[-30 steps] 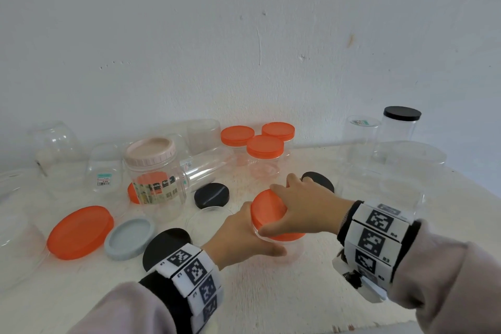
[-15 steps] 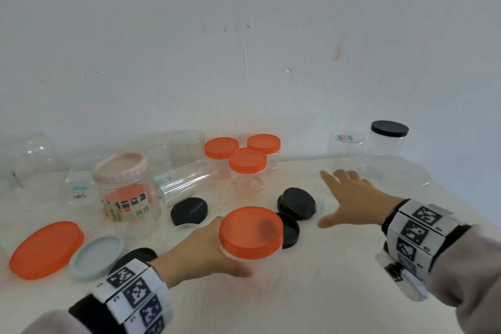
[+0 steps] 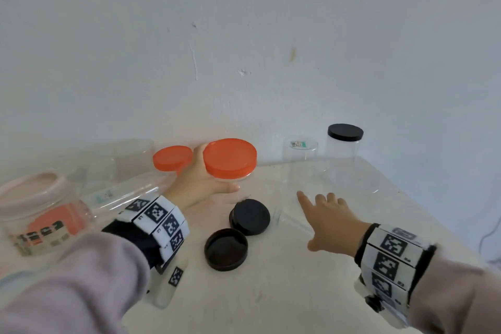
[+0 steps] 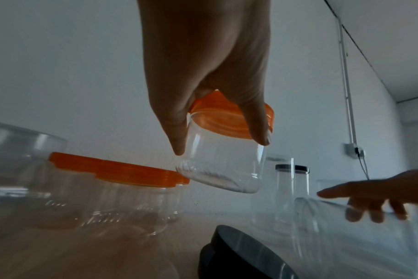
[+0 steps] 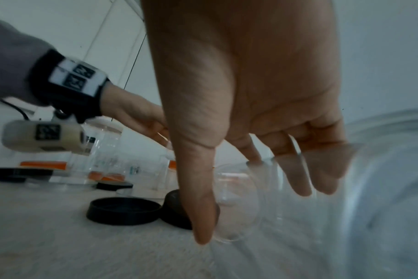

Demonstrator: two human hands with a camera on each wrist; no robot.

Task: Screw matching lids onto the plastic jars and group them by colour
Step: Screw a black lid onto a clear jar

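Note:
My left hand (image 3: 202,180) grips a small clear jar with an orange lid (image 3: 230,158) screwed on. It holds the jar tilted just above the table near the wall, beside other orange-lidded jars (image 3: 172,157). In the left wrist view the thumb and fingers (image 4: 177,136) wrap the jar (image 4: 223,164) below its lid. My right hand (image 3: 322,214) is open with spread fingers over a clear lidless jar (image 3: 292,214) lying on its side. In the right wrist view the fingertips (image 5: 298,181) reach past that jar's rim (image 5: 236,205).
Two black lids (image 3: 250,216) (image 3: 226,249) lie on the white table (image 3: 298,293) between my hands. A black-lidded jar (image 3: 344,141) and a labelled clear jar (image 3: 299,150) stand at the back right. A pink-lidded jar (image 3: 35,198) and more clear jars crowd the left.
My right hand let go of the orange lid and moved right to the lying clear jar. My left hand carried the orange-lidded jar back toward the wall beside the other orange jars.

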